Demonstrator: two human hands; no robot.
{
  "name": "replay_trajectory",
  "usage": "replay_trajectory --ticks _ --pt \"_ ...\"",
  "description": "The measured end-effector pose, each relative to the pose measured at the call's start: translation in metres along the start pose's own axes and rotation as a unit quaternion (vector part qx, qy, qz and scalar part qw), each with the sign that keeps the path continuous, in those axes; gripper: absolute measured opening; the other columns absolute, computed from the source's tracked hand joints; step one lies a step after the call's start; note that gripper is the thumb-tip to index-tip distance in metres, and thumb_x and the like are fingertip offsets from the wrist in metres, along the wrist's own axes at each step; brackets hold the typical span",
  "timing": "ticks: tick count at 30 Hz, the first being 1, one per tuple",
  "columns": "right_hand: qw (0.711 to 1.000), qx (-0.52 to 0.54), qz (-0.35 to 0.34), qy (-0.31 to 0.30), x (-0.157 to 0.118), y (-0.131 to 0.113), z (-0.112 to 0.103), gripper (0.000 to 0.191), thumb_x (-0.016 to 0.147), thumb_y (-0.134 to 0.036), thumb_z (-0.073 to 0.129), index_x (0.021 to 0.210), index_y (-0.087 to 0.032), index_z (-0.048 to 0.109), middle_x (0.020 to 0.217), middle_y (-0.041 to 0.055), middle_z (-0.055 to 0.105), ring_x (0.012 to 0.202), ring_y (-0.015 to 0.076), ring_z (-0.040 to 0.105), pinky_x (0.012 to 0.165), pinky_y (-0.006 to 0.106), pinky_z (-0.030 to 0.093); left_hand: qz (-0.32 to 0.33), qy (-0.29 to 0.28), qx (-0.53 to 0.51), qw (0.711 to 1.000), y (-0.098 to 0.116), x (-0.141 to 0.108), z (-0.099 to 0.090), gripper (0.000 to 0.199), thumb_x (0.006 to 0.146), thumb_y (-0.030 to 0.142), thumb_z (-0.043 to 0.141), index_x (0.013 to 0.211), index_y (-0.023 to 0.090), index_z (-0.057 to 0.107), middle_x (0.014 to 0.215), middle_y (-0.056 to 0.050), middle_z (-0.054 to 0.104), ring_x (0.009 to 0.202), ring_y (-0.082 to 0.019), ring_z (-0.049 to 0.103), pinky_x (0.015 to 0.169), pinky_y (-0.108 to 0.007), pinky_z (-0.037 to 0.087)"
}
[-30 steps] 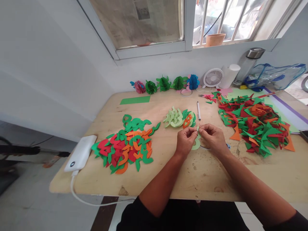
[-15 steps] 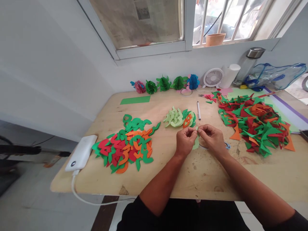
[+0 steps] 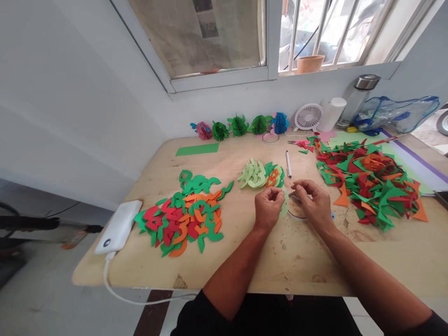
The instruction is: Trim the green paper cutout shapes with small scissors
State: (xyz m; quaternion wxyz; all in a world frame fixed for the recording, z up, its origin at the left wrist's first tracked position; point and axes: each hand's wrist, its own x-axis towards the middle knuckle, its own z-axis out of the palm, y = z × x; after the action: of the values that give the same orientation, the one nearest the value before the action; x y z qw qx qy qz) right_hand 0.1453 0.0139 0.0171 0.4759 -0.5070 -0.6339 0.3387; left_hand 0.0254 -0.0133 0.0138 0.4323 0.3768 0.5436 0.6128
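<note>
Paper handling appears underway: the left hand [image 3: 269, 208] pinches pale-green paper [image 3: 283, 211], the right hand [image 3: 313, 204] curls nearby, grip indeterminable; the next move likely requires steady support.

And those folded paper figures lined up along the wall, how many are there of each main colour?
Green figures: 3
Pink figure: 1
Blue figure: 1
Total: 5

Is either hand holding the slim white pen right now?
No, the slim white pen lies on the pale wooden table, beyond the left hand and the right hand.
</note>
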Motion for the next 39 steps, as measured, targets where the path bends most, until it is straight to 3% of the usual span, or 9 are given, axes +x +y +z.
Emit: replay_trajectory --ticks 6,13,19,23,25,28,31,35,39 --pt "0.987 0.11 0.066 -0.101 0.001 0.003 0.004 0.025 0.077 -0.042 0.059 0.074 -0.017 0.064 0.071 0.0026 0.065 0.062 0.0149 0.057 0.057 0.025 0.045 -0.024 -0.036 -0.011 0.999 -0.001 -0.002 0.001 0.02 0.067 0.033 0.064 0.067 0.013 0.062 0.051 0.003 0.051 0.041 -0.005 0.038 0.04 -0.017 0.032" --pt "0.989 0.111 0.068 -0.064 0.001 0.001 0.005 0.029 0.072 -0.046 0.064 0.07 -0.017 0.062 0.061 0.0005 0.059 0.055 0.0123 0.051 0.051 0.024 0.042 -0.024 -0.056 -0.008 0.998 0.0 -0.002 0.001 0.019 0.066 0.031 0.065 0.065 0.013 0.064 0.052 0.002 0.054 0.045 -0.006 0.042 0.044 -0.018 0.034" --pt "0.987 0.129 0.082 -0.056 0.004 0.005 0.003 0.029 0.075 -0.047 0.06 0.07 -0.018 0.059 0.059 -0.0014 0.055 0.054 0.0113 0.049 0.05 0.023 0.04 -0.022 -0.114 -0.005 0.993 -0.002 -0.001 0.001 0.014 0.065 0.025 0.065 0.061 0.012 0.066 0.059 -0.001 0.059 0.054 -0.008 0.049 0.053 -0.019 0.04" --pt "0.986 0.133 0.095 -0.032 0.011 0.005 -0.004 0.031 0.078 -0.047 0.054 0.076 -0.018 0.063 0.067 0.0014 0.062 0.061 0.0135 0.054 0.057 0.025 0.044 -0.042 -0.075 -0.015 0.996 0.001 0.0 0.0 0.014 0.064 0.025 0.066 0.058 0.012 0.063 0.053 0.002 0.054 0.049 -0.007 0.044 0.052 -0.019 0.037" --pt "0.993 0.091 0.08 -0.01 0.016 0.007 -0.009 0.029 0.08 -0.045 0.05 0.077 -0.019 0.064 0.076 0.0039 0.066 0.066 0.0146 0.057 0.06 0.026 0.044 -0.064 -0.039 -0.032 0.997 0.002 0.002 -0.001 0.014 0.062 0.025 0.067 0.059 0.012 0.063 0.052 0.003 0.053 0.049 -0.006 0.043 0.051 -0.019 0.037" --pt "0.998 -0.029 0.041 -0.036 0.022 0.014 -0.017 0.024 0.081 -0.038 0.05 0.077 -0.019 0.065 0.075 0.0042 0.067 0.066 0.0162 0.057 0.06 0.028 0.042 -0.086 0.01 -0.062 0.994 0.0 0.006 -0.003 0.014 0.061 0.025 0.067 0.063 0.012 0.064 0.054 0.002 0.054 0.051 -0.006 0.045 0.054 -0.019 0.038" --pt "0.984 -0.167 0.008 -0.052 0.025 0.022 -0.022 0.019 0.08 -0.032 0.051 0.077 -0.02 0.066 0.074 0.004 0.067 0.066 0.0179 0.057 0.061 0.03 0.04 -0.101 0.037 -0.089 0.99 -0.004 0.009 -0.005 0.015 0.061 0.026 0.068 0.065 0.012 0.064 0.057 0.002 0.056 0.053 -0.006 0.046 0.056 -0.019 0.039" --pt "0.953 -0.294 -0.033 -0.064 0.027 0.029 -0.027 0.016 0.08 -0.023 0.05 0.081 -0.02 0.066 0.086 0.0059 0.069 0.083 0.0221 0.059 0.07 0.032 0.041 -0.106 0.032 -0.09 0.99 -0.006 0.009 -0.004 0.017 0.06 0.027 0.069 0.066 0.012 0.064 0.056 0.003 0.055 0.052 -0.006 0.046 0.055 -0.019 0.038" --pt "0.927 -0.35 -0.034 -0.131 0.03 0.03 -0.03 0.021 0.081 -0.016 0.048 0.087 -0.02 0.067 0.093 0.0063 0.069 0.088 0.0218 0.059 0.075 0.031 0.04 -0.105 -0.011 -0.069 0.992 -0.004 0.005 -0.001 0.015 0.061 0.025 0.069 0.063 0.012 0.062 0.055 0.002 0.056 0.051 -0.007 0.047 0.054 -0.019 0.038"
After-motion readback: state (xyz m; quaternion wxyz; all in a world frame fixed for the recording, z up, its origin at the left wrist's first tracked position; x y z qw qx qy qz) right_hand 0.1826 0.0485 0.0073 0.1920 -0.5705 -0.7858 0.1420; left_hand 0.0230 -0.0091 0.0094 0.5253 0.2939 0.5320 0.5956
